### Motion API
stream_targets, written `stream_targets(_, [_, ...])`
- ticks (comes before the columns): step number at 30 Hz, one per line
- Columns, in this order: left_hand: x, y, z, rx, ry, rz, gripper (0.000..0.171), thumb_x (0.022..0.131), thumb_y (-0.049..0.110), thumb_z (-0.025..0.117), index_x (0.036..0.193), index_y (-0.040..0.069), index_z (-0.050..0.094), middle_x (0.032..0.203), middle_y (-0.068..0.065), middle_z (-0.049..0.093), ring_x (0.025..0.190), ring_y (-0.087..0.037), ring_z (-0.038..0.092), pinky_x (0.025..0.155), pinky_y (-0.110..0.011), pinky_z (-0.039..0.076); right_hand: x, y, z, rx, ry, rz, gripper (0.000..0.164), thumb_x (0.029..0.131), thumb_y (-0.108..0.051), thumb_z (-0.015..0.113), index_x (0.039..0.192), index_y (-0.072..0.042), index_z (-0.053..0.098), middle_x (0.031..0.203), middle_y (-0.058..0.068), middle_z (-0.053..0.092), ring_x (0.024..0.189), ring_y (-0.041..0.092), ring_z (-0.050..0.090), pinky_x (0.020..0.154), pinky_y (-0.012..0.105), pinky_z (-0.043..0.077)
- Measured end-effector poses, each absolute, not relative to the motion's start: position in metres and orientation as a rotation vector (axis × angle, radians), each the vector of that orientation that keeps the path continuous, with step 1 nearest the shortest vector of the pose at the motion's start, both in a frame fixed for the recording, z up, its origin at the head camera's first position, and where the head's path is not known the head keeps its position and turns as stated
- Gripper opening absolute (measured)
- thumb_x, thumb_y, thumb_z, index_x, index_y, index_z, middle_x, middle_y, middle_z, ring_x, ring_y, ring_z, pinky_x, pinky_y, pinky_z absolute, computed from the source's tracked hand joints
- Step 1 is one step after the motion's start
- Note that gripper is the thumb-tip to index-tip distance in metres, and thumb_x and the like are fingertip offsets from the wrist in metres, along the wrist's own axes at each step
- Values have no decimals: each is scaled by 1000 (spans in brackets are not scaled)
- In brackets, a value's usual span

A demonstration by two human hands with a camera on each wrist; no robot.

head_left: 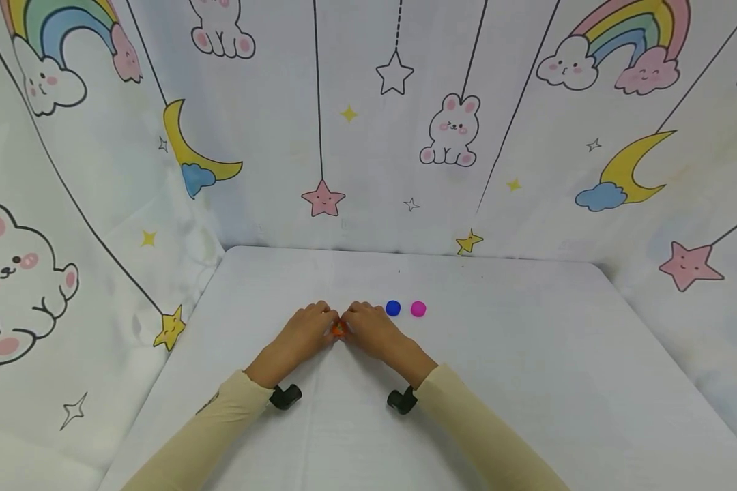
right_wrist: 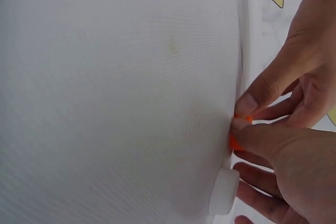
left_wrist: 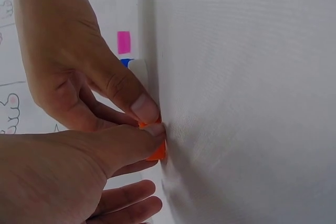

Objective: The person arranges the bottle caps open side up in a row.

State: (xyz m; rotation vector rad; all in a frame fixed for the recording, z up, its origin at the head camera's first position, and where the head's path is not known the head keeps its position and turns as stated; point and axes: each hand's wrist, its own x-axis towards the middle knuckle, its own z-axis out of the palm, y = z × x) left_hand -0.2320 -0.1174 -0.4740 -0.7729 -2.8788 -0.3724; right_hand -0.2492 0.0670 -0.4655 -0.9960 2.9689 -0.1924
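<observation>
Between both hands, low on the white table, is a small orange piece [head_left: 339,329], its exact kind largely hidden by fingers. My left hand [head_left: 308,331] pinches it from the left, thumb on its near side. From the other side my right hand [head_left: 371,331] pinches it too, and the two thumb tips lie close together in the left wrist view, where orange [left_wrist: 158,153] shows below them. Close beside the right hand stands a white, short round piece [right_wrist: 224,191]. Just past that hand's knuckles lie a blue disc [head_left: 393,308] and a pink disc [head_left: 418,309].
The white-covered table [head_left: 528,382] spreads around the hands. Behind it and at both sides hangs a white cloth [head_left: 270,136] printed with bunnies, stars, moons and rainbows. Dark wrist cameras [head_left: 285,397] sit beneath both forearms, in beige sleeves [head_left: 221,423].
</observation>
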Motion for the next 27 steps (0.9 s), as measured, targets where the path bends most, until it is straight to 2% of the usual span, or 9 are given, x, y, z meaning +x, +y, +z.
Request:
stream_targets(9, [-230,-117,-471,-822,-2784,-366,29,86,18,89,107,8,72,111,-11,67,96,-31,66,79,-45,56,-250,70,-458,-1014,2951,-223,32,99,-38,75,120,-13,76,124,2,70,113,21,65,97,43,54])
stream_targets(18, [-231,-116,-465,-865,-2637,-395,30,85,12,90,108,12,72,115,-12,63,96,-30,67,78,-44,57,-255,77,-449,-929,2906,-392,24,99,-32,75,110,-10,74,128,5,68,117,24,63,102,46,52])
stream_targets(27, [-228,-115,-456,-861,-2637,-398,26,87,13,88,110,13,76,117,-9,64,101,-29,67,82,-44,57,-254,83,-445,-888,2857,-521,27,101,-32,72,112,-8,72,131,9,67,120,27,63,104,44,53])
